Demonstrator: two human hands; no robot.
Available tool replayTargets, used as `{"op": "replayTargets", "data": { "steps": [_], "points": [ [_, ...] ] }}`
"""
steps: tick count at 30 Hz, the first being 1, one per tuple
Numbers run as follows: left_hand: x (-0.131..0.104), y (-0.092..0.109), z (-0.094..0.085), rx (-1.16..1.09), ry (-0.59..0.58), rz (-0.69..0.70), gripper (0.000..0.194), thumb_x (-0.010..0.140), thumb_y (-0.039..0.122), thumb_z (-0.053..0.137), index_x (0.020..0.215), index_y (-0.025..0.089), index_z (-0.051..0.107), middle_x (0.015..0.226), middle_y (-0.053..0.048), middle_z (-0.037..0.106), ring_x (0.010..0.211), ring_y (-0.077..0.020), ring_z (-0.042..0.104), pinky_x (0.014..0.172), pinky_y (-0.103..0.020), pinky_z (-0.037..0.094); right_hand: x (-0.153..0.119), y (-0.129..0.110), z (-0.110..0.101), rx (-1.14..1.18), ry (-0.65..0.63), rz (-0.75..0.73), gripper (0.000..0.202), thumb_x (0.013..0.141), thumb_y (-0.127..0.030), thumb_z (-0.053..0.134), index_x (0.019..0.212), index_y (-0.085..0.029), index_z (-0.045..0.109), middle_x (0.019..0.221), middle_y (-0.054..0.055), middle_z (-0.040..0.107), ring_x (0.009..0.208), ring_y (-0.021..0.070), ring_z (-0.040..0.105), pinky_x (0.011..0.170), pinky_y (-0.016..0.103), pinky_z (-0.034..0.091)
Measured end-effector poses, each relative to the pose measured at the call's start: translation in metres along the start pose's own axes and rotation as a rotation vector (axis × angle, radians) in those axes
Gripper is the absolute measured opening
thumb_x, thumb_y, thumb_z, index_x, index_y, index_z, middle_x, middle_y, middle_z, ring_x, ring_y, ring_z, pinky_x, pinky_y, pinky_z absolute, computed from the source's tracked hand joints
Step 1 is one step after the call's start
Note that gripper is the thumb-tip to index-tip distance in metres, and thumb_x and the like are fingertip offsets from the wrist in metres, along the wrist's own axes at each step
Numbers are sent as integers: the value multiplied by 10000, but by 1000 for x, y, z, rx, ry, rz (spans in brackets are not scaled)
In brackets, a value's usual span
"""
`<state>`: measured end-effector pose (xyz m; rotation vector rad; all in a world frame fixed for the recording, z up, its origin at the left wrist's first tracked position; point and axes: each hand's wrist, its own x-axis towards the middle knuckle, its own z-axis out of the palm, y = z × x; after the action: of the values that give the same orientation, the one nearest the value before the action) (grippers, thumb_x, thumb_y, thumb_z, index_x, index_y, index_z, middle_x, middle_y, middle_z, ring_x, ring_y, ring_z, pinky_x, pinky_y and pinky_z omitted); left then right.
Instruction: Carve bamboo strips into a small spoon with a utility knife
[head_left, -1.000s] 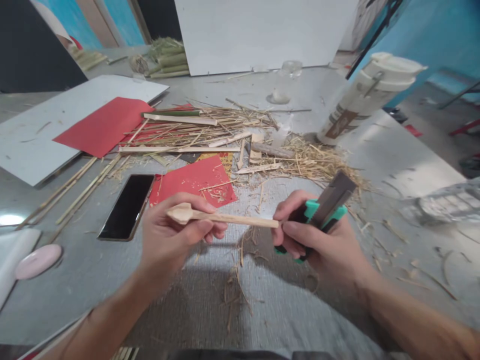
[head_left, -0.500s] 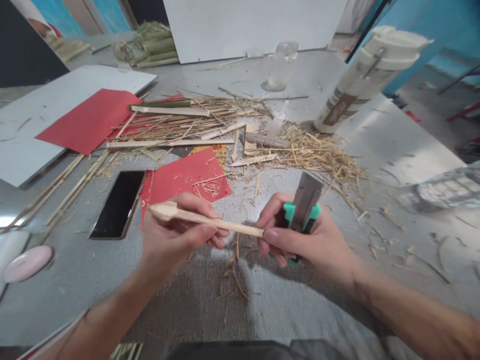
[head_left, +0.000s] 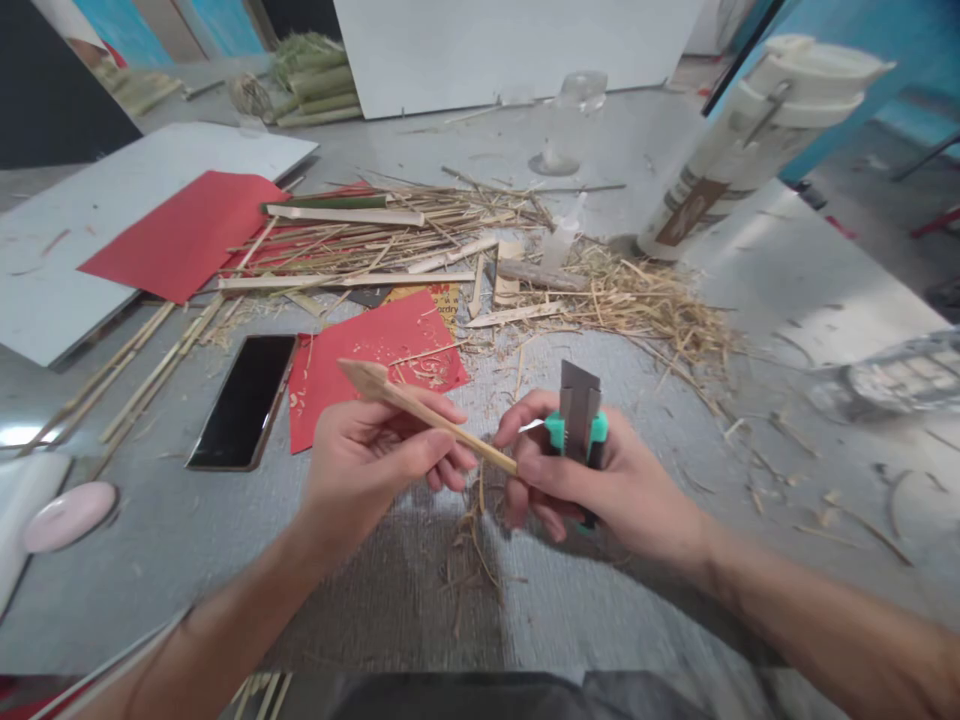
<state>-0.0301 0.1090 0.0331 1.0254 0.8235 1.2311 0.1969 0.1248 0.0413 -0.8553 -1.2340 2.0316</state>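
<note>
Between my hands lies a slim carved wooden stick [head_left: 431,415] with a wider, pointed head at its left end, slanting down to the right. My left hand [head_left: 382,455] pinches its shaft between thumb and fingers. In my right hand [head_left: 585,465] is a green and black utility knife [head_left: 577,425], its broad blade pointing up, away from the stick. The right thumb and fingertips also touch the stick's thin right end. Below the hands, a red paper sheet [head_left: 360,350] carrying pale shavings lies just beyond my left hand.
A phone [head_left: 244,402] and a pink oval object [head_left: 71,517] lie to the left. Behind are straw stalks [head_left: 660,310], wooden strips [head_left: 345,215], a small glue bottle [head_left: 564,235] and a glass jar [head_left: 571,125]. A tall lidded bottle [head_left: 720,165] stands right; a clear bottle [head_left: 900,375] lies nearer.
The stick has turned, its pointed head now higher and its shaft steeper. The knife blade has swung more upright and shifted left with my right hand. The view has moved slightly.
</note>
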Motion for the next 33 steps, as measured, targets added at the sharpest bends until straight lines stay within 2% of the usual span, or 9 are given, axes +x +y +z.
{"op": "replayTargets", "data": {
  "steps": [7, 11, 16, 21, 28, 33],
  "points": [
    [0, -1, 1, -31, -71, -126, 85, 933, 215, 860, 1004, 175, 839, 765, -37, 857, 597, -135, 783, 571, -176, 625, 0, 5, -1, 17, -28, 31, 235, 1012, -414, 707, 1084, -206, 626, 699, 28, 784, 456, 93, 559, 454, 215, 341],
    [3, -2, 3, -25, -73, -115, 81, 918, 223, 873, 954, 177, 818, 744, -31, 849, 578, -134, 775, 557, -177, 615, 1, 8, -1, 14, -41, 49, 253, 1007, -433, 732, 1069, -203, 647, 723, 30, 793, 470, 86, 561, 455, 209, 344],
    [5, -6, 1, -22, -79, -128, 145, 924, 281, 876, 961, 159, 807, 734, -44, 842, 552, -150, 769, 526, -192, 603, 1, 9, 1, -4, -55, 59, 305, 967, -469, 792, 919, -194, 668, 721, 39, 786, 488, 91, 551, 484, 230, 402],
    [5, -4, -5, -61, -95, -45, 144, 995, 309, 806, 1029, 169, 813, 738, -35, 826, 581, -142, 761, 561, -200, 611, 1, 10, 1, 10, -47, 54, 279, 966, -427, 793, 888, -204, 647, 723, 38, 793, 496, 91, 558, 489, 225, 409],
    [10, 0, -7, -189, -91, -7, 184, 983, 369, 820, 988, 187, 788, 621, 15, 737, 483, -97, 663, 483, -159, 525, 1, 10, 1, -40, -45, 57, 272, 957, -405, 786, 839, -200, 652, 709, 40, 784, 483, 89, 543, 462, 220, 370],
    [11, -3, -8, -204, -30, -30, 272, 951, 429, 845, 979, 174, 753, 574, 26, 670, 446, -108, 615, 451, -178, 513, 3, 14, 2, -29, -40, 101, 317, 923, -454, 812, 842, -209, 629, 695, 38, 782, 463, 87, 528, 456, 219, 346]
  ]
}}
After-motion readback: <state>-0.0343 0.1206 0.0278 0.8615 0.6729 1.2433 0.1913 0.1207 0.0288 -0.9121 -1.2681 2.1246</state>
